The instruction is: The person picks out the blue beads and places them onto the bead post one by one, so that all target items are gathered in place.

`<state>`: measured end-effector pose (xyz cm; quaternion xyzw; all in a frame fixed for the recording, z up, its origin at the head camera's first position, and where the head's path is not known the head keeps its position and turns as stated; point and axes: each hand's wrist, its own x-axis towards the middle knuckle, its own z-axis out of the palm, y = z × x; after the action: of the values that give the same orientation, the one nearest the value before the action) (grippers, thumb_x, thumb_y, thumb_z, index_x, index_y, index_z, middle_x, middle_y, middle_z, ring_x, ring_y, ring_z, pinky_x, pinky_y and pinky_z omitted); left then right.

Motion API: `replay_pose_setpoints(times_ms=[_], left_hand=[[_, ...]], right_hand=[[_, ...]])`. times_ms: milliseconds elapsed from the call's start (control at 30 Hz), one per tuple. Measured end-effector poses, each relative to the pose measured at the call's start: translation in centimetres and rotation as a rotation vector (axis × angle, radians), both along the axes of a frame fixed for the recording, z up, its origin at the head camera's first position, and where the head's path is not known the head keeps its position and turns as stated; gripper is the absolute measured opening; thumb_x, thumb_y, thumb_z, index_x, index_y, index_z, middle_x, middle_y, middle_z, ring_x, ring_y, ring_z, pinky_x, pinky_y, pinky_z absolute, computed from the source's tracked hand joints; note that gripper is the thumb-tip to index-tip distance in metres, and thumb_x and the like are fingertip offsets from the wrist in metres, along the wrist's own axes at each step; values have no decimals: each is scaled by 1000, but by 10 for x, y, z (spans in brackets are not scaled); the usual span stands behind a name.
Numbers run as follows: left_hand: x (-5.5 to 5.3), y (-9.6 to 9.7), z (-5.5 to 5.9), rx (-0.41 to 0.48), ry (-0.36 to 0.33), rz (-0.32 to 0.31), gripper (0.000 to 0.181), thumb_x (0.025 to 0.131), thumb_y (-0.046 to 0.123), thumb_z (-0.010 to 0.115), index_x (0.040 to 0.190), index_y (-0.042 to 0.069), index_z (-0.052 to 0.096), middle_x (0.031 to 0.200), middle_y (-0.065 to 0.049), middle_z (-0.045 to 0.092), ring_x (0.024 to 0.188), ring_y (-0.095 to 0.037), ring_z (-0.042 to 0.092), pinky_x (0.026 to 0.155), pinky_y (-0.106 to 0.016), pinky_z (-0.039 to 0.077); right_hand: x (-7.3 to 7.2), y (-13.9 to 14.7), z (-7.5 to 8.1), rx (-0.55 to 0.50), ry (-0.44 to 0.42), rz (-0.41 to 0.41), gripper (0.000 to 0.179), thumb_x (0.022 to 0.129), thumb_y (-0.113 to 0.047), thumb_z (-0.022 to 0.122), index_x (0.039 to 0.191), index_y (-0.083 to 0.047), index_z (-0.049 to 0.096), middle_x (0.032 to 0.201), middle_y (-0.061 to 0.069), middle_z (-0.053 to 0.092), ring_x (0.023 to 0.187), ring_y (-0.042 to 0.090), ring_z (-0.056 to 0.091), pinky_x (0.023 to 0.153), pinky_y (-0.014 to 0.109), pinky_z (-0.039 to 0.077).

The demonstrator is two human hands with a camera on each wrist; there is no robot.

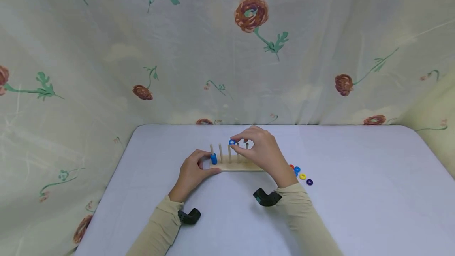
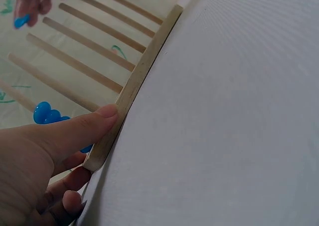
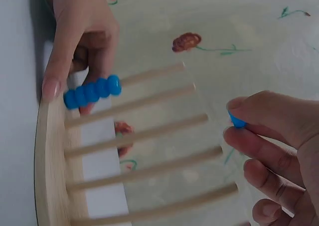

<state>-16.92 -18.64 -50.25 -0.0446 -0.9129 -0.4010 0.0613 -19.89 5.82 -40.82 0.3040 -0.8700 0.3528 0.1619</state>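
The small, glossy, plastic-looking blue ring [image 3: 237, 120], presumably light, stiff and slippery, is best held by its rim, where the right hand [image 1: 260, 148] pinches it above the pale wooden peg rack [image 1: 235, 167], whose left end the left hand [image 1: 190, 174] grips.

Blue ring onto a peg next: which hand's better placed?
Right hand, most likely: it pinches a blue ring near the tips of the pegs. The left hand grips one end of the wooden stand, so seems better suited to steadying.

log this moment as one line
left hand: grips wooden base | right hand: pinches blue ring | stacked blue rings: on end peg
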Motion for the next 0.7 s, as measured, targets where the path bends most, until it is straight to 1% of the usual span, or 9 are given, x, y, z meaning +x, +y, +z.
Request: replay_pose_setpoints(times_ms=[167,267,400,467,600,700], left_hand=[[0,0,0,7,-23,16,54,73,35,95,119,13,74,99,-4,64,68,-11,45,59,-22,34],[-1,0,-1,8,-33,18,53,75,36,94,118,14,74,99,-3,63,68,-11,45,58,-22,34],[0,0,-1,14,-30,11,52,75,36,94,118,15,74,100,-2,63,69,-12,45,59,-22,34],[0,-1,-1,16,-23,8,52,75,36,94,118,15,74,99,-2,63,68,-12,45,59,-23,34],[0,-1,-1,20,-19,6,51,75,37,94,117,16,74,93,-2,61,68,-12,45,59,-23,33],[0,-2,-2,23,-18,6,51,75,37,94,116,16,73,91,-2,59,68,-12,45,60,-23,33]], right_hand=[[-2,-24,-1,30,-34,-13,17,89,-27,83,104,-19,83,95,-5,79,89,14,67,71,28,53],[-2,-35,-1,23,-34,-10,17,89,-26,83,104,-17,82,95,-3,79,92,15,67,74,32,54],[-2,-47,-4,28,-4,1,17,89,-24,83,104,-16,82,94,-3,80,96,17,67,85,37,53],[-2,-51,-5,41,16,-3,16,90,-24,82,104,-16,83,94,-3,80,97,17,67,89,39,52],[-1,-57,-8,53,52,-14,16,91,-25,81,104,-17,83,94,-4,80,98,17,68,91,40,50],[1,-60,-10,47,66,-3,15,91,-24,81,105,-17,83,95,-3,80,98,17,68,90,40,50]])
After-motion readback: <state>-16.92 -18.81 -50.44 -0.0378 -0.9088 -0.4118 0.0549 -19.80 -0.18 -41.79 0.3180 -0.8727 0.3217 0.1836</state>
